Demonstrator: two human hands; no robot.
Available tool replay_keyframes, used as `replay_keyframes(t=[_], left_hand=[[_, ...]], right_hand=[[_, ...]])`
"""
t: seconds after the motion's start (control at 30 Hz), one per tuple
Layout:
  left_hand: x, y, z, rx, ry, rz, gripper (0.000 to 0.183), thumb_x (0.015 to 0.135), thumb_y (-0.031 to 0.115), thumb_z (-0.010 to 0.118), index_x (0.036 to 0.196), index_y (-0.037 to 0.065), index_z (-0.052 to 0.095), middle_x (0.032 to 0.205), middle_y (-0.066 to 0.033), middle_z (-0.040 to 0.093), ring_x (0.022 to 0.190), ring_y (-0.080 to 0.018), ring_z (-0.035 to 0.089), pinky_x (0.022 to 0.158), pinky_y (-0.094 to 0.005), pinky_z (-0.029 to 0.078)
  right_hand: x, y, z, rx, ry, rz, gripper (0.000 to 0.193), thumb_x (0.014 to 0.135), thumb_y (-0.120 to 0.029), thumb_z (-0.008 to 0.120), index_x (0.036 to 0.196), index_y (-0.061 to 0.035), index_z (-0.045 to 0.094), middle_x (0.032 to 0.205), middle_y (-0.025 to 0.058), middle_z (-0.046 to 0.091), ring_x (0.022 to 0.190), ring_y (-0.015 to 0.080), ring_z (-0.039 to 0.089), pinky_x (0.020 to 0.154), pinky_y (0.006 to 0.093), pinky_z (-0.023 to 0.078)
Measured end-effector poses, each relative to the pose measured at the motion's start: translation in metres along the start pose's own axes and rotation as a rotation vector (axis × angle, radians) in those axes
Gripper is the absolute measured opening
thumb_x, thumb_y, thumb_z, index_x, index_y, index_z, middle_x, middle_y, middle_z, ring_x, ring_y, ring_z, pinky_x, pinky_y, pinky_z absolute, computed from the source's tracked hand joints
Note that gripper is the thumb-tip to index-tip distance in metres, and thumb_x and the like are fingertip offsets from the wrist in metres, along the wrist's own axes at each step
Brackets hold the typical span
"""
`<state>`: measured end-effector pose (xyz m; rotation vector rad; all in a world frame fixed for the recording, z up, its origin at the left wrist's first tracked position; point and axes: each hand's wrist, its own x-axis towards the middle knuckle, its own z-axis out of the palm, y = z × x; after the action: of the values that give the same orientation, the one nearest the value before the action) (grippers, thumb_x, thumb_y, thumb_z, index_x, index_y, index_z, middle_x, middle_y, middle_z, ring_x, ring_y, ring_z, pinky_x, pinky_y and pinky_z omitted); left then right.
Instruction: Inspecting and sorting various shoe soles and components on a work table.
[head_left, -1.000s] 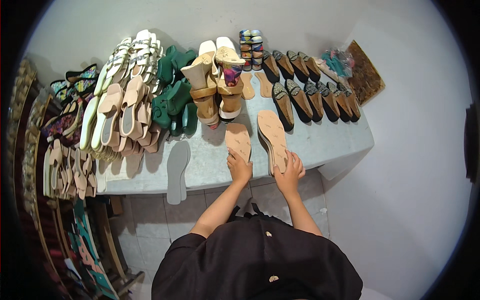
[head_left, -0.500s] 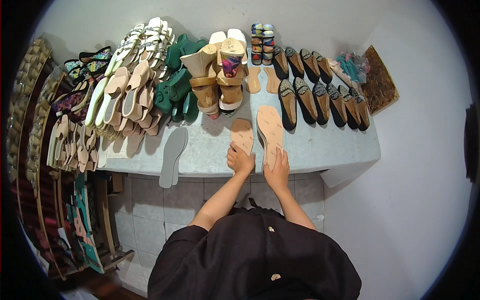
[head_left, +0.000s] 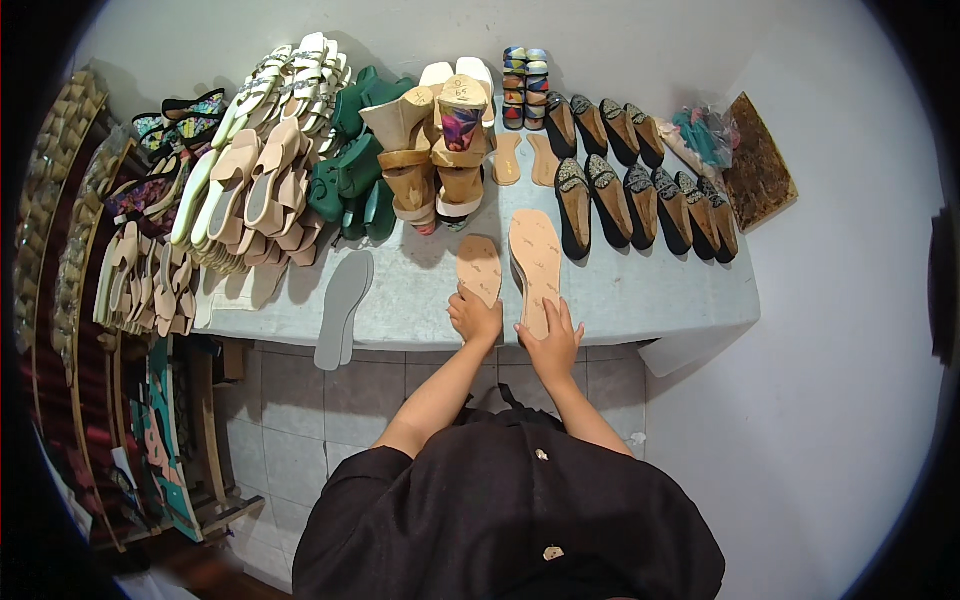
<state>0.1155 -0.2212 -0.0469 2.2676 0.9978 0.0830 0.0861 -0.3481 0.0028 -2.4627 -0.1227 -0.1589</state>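
Observation:
My left hand [head_left: 477,316] grips the heel end of a peach insole [head_left: 480,265] with small printed marks. Its thumb and fingers are at the insole's edges. Just to the right lies a stack of peach insoles [head_left: 537,258], its layered edge showing on the left side. My right hand [head_left: 551,342] holds that stack round the heel, thumb on the left edge and fingers on the right. Both insole pieces point away from me near the front edge of the table. Farther left, a pair of grey insoles [head_left: 344,308] overlaps and juts past the table edge.
Sandals [head_left: 272,185], green shoes [head_left: 358,170] and wedge shoes [head_left: 408,185] crowd the table's left and middle. Black loafers [head_left: 640,205] stand in rows at the right. Small tan insoles [head_left: 507,160] lie behind. A shoe rack [head_left: 75,230] is at far left; a brown board [head_left: 760,162] leans at right.
My right thumb has moved out to the left edge of its insole stack, and the fingers are spread wider round the heel. The view and both hands have shifted slightly.

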Motion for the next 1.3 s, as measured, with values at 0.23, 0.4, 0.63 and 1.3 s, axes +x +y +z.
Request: replay_keyframes(t=[0.23,0.4,0.63,1.3], left_hand=[[0.002,0.002,0.004,0.009,0.019,0.008,0.082,0.065,0.027,0.072,0.128,-0.002,0.028,0.116,-0.0189,0.039,0.108,-0.0336,0.038,0.093,-0.0414,0.032],[0.004,0.001,0.008,-0.017,0.027,-0.012,0.086,0.062,0.026,0.073,0.129,0.001,0.025,0.114,-0.0193,0.038,0.107,-0.0346,0.038,0.093,-0.0426,0.031],[0.000,0.014,-0.008,-0.040,-0.047,-0.039,0.091,0.060,0.032,0.075,0.130,0.001,0.026,0.120,-0.0200,0.036,0.112,-0.0348,0.036,0.093,-0.0440,0.030],[0.061,-0.212,-0.208,0.224,0.086,-0.031,0.088,0.059,0.033,0.076,0.128,0.002,0.033,0.118,-0.0190,0.044,0.109,-0.0342,0.043,0.087,-0.0462,0.036]], right_hand=[[-0.001,0.003,0.009,0.055,0.043,-0.028,0.060,0.068,-0.033,0.070,0.117,-0.0067,0.050,0.128,0.0203,0.041,0.119,0.0345,0.039,0.100,0.0582,0.017],[-0.004,0.001,0.010,0.021,0.025,-0.018,0.060,0.071,-0.033,0.066,0.121,-0.0085,0.045,0.131,0.0206,0.036,0.122,0.0350,0.035,0.100,0.0587,0.016],[-0.007,-0.015,-0.002,-0.102,0.011,0.049,0.069,0.069,-0.033,0.066,0.128,-0.0107,0.036,0.139,0.0208,0.020,0.130,0.0398,0.012,0.099,0.0620,0.007],[-0.038,-0.155,0.080,0.348,-0.113,-0.318,0.031,0.069,-0.014,0.059,0.100,-0.0120,0.054,0.112,0.0079,0.047,0.113,0.0272,0.036,0.096,0.0441,0.019]])
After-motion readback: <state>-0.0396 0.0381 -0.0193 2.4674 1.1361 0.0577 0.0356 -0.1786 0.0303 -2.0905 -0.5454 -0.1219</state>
